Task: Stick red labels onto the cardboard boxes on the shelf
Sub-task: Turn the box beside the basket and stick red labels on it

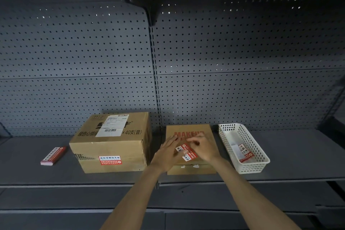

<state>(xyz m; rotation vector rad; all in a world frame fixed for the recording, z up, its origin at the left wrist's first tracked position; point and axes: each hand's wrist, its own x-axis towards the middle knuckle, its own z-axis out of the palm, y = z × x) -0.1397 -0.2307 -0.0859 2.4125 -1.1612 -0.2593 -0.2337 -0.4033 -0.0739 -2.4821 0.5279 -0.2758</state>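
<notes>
Two cardboard boxes stand on the dark shelf point(280, 155). The large box point(112, 142) on the left carries a red label point(110, 160) on its front face. The smaller box point(188, 130), printed with red letters, lies to its right. Over its top, my left hand point(167, 153) and my right hand point(204, 148) hold a red label point(188, 152) between their fingertips, tilted, close to the box surface. I cannot tell whether the label touches the box.
A stack of red labels point(53, 156) lies on the shelf at the left. A white perforated basket point(242, 147) at the right holds label scraps. A perforated back panel point(242, 61) rises behind; another shelf hangs above.
</notes>
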